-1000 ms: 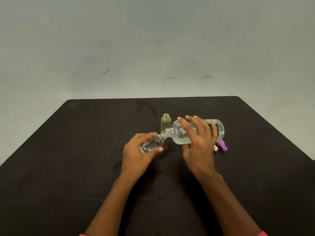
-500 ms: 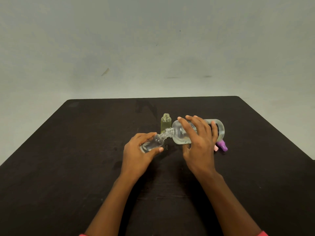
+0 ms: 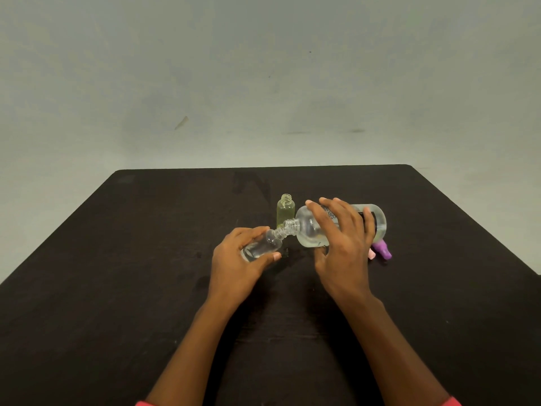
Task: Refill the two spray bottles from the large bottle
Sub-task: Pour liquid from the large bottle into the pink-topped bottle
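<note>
Bottles number three, spray caps two, all on one dark table. The large bottle lies nearly level, long axis left to right, neck pointing left and slightly down. Its mouth meets the mouth of the small clear bottle, which tilts with its neck up towards the large bottle. Just behind the large bottle's neck the yellowish bottle stands upright, uncapped. The right hand grips the large bottle's body, fingers spread over it, thumb underneath. The left hand wraps the small clear bottle. The purple cap and pink cap lie beside the large bottle's base.
</note>
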